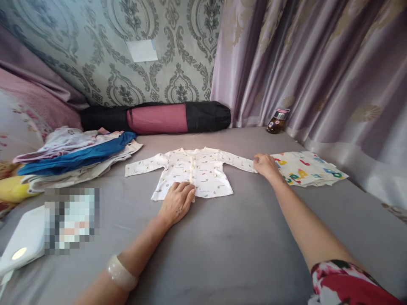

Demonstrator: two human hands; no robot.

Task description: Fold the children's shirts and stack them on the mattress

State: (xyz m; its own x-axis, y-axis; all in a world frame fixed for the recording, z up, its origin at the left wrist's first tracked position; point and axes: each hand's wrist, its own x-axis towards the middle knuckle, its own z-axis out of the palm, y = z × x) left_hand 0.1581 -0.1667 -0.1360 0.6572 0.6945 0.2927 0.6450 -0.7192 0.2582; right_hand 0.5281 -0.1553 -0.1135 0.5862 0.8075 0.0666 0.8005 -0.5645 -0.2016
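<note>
A small white long-sleeved baby shirt (208, 171) with a tiny scattered print lies spread flat, both sleeves out to the sides. My left hand (178, 201) rests palm down on its lower front hem, fingers lying flat across the cloth. At the end of the right-hand sleeve, my right hand (266, 165) pinches the cuff between thumb and fingers. Just beyond that hand lies a folded white garment (313, 167) with colourful letter-like shapes, partly covered by my right hand and wrist.
Folded clothes are piled at the left, with a blue garment (82, 154) among them. A black and pink rolled bag (159, 118) lies along the wall. A dark bottle (277, 121) stands near the curtain. A white device (25, 237) sits front left on the grey sheet (229, 245).
</note>
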